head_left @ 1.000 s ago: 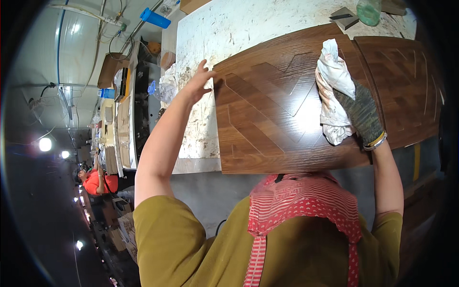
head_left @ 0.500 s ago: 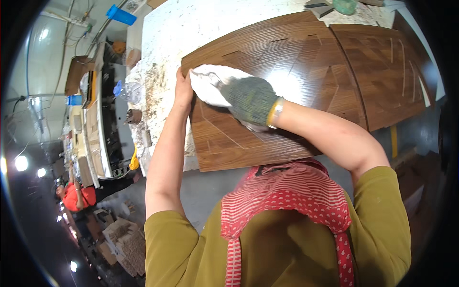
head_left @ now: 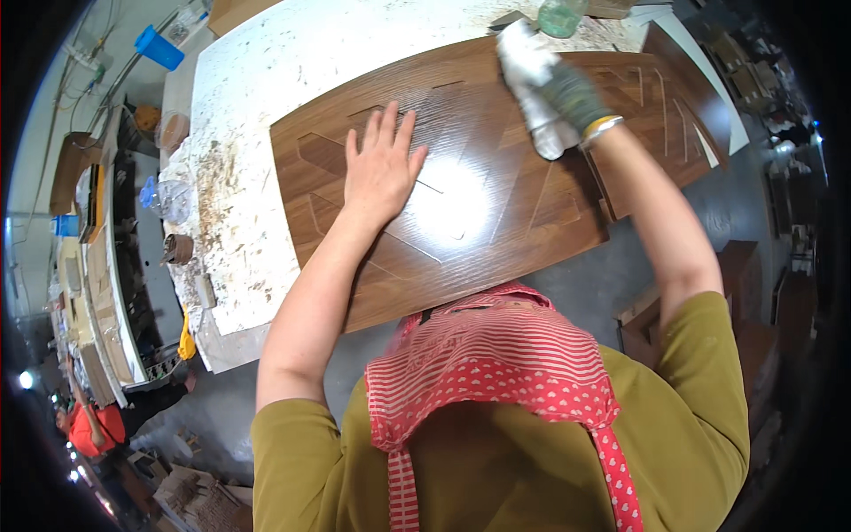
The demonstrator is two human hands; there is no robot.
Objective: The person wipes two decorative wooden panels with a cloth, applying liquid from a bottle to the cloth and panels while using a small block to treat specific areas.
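A dark brown wood-grain panel (head_left: 479, 97) with angular grooves lies across the table in front of me. My left hand (head_left: 379, 177) is bare and rests flat on the panel's left half, fingers spread. On my right hand (head_left: 569, 96) is a dark grey-green knitted glove with a yellow cuff. It grips a white cloth (head_left: 523, 62), slightly blurred, over the panel's right end. A second brown panel (head_left: 656, 106) of the same kind lies to the right; the gloved hand and cloth cover part of the border between the two.
The white table (head_left: 244, 97) is stained brown at its left. A clear plastic bottle (head_left: 175, 202) and a small brown roll (head_left: 178, 249) sit along that edge. A greenish jar (head_left: 560, 16) stands at the back. Far left, a person in red (head_left: 96, 430) is beyond another workbench.
My right hand has swept the cloth from the panel's left part to its right end. My left hand has left the panel's left edge and now lies flat on top.
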